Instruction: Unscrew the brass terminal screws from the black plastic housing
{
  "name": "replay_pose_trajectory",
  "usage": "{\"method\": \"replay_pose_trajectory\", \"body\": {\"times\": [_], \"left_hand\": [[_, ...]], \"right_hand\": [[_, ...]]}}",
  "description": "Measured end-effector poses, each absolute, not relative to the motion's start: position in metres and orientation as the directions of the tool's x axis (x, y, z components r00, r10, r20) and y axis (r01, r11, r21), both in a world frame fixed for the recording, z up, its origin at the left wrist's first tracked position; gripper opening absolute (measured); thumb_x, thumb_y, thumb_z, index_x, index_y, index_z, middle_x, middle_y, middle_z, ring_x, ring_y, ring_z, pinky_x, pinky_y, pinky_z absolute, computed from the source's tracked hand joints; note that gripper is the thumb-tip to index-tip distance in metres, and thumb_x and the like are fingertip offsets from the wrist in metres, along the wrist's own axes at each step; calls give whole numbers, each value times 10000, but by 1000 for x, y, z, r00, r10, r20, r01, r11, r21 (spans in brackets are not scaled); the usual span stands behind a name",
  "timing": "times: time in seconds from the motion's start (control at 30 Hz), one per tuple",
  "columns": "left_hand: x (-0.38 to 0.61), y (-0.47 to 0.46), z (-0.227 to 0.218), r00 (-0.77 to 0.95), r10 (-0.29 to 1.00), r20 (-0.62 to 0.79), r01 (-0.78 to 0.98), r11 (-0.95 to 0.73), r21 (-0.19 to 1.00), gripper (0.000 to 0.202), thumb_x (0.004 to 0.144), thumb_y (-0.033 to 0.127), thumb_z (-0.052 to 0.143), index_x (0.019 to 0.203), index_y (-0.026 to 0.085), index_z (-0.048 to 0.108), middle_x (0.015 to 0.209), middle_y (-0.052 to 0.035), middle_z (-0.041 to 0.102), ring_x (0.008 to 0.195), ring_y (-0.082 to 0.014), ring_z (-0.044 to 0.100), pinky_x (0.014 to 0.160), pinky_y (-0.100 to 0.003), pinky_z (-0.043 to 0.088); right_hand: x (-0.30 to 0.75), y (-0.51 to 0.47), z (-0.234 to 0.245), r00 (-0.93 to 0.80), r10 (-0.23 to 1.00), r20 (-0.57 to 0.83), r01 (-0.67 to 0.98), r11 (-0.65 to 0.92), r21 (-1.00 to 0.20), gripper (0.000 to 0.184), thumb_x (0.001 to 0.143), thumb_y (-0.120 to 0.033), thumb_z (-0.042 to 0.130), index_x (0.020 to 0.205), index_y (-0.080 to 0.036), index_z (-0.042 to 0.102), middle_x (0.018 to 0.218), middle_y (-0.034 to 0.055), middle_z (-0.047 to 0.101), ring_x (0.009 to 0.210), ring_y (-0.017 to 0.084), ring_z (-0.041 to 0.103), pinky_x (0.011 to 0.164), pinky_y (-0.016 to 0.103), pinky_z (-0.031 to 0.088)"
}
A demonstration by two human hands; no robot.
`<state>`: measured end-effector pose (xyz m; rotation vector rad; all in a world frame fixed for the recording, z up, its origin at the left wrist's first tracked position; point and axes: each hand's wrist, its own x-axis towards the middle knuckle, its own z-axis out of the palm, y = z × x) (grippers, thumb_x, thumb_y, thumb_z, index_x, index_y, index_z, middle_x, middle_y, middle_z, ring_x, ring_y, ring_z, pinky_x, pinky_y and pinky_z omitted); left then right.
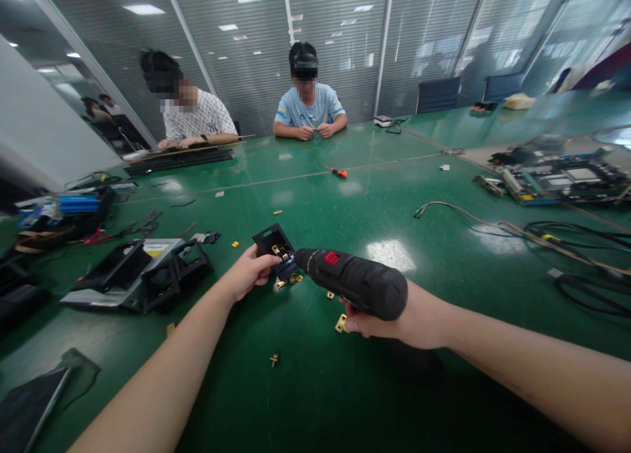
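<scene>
My left hand [251, 269] grips the left edge of a small black plastic housing [269, 238], tilted above the green table. Brass-coloured metal parts [284, 254] show inside it. My right hand [394, 321] is wrapped round a black cordless drill [352, 279] with a red switch on top. The drill's chuck points left and its tip is at the housing; whether the bit touches a screw cannot be made out. Loose brass pieces [296, 279] lie under the housing, and another brass piece [340, 323] sits by my right fingers. A small screw-like part [274, 359] lies nearer to me.
Black plastic frames [175, 275] and blue cylinders [79, 204] lie at the left. An orange screwdriver [339, 172] rests beyond the housing. Circuit boards [566, 177] and black cables [586, 242] occupy the right side. Two people sit across the green table [315, 196].
</scene>
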<state>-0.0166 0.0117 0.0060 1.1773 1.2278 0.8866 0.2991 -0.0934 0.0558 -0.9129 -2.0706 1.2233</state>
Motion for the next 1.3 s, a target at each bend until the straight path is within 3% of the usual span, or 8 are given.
{"method": "replay_pose_trajectory", "body": {"times": [0.17,0.9,1.3], "left_hand": [[-18,12,6,177,958,-226,84,214,973,388,709,261,812,1013,185,584,603,77,457,464,-64,367,403,-141,216],[-16,11,8,147,962,-230,92,218,972,396,694,284,825,994,191,583,578,81,453,445,-62,366,404,-139,210],[-17,12,6,150,964,-222,89,210,974,403,696,281,826,1006,185,587,592,65,482,450,-68,380,400,-146,218]], "right_hand": [[300,-93,58,-614,781,114,256,334,-907,469,831,-235,810,1268,-157,659,840,21,679,618,116,552,564,248,462],[299,-93,61,-603,793,88,229,278,-933,431,819,-204,797,1230,-160,673,777,2,668,586,115,553,525,238,439],[299,-92,60,-616,781,101,243,311,-919,483,808,-197,800,1267,-166,653,842,20,686,594,113,544,523,237,440]]}}
